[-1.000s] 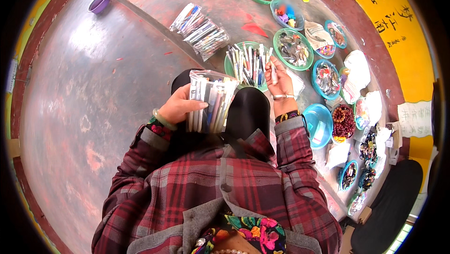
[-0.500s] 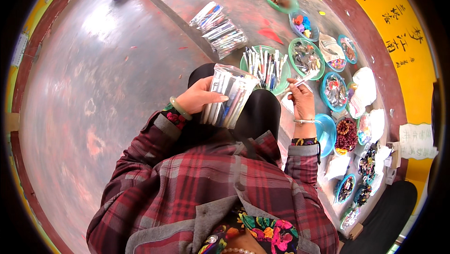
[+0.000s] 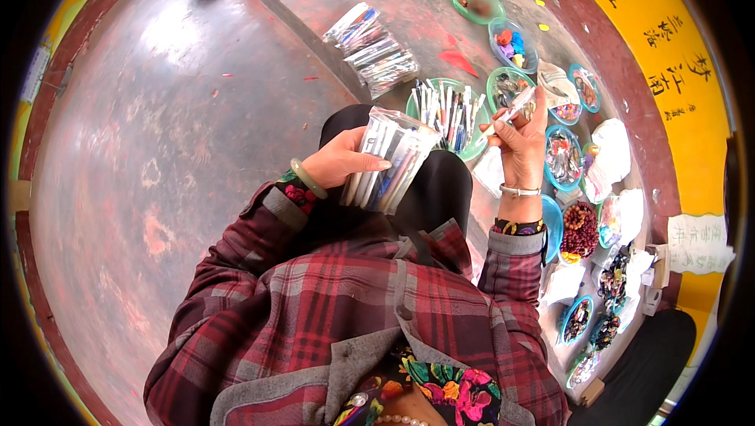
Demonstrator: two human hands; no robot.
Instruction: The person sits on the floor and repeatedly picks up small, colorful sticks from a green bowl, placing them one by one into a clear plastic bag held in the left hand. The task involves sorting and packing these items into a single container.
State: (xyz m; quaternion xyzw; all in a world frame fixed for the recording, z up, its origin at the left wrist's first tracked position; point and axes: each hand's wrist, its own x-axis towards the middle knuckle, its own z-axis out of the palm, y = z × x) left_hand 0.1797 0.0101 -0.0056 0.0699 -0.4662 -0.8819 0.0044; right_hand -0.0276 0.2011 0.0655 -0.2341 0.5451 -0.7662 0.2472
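Head view: left hand (image 3: 340, 160) grips a clear bag of pens (image 3: 391, 158) upright over the lap. Right hand (image 3: 522, 139) pinches one pen (image 3: 511, 111) above the green pen tray (image 3: 417, 97). Keep the bag mouth wide and feed the pen in lengthwise.

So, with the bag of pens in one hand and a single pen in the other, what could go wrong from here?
1. The left hand grips the clear bag of pens only by its side, with the mouth open and tilted, so pens might slide out.
2. The right hand pinches a single pen by its end above the crowded bowls; it could drop among the beads.
3. The right sleeve hangs close to the bowl of dark red beads and might knock it.
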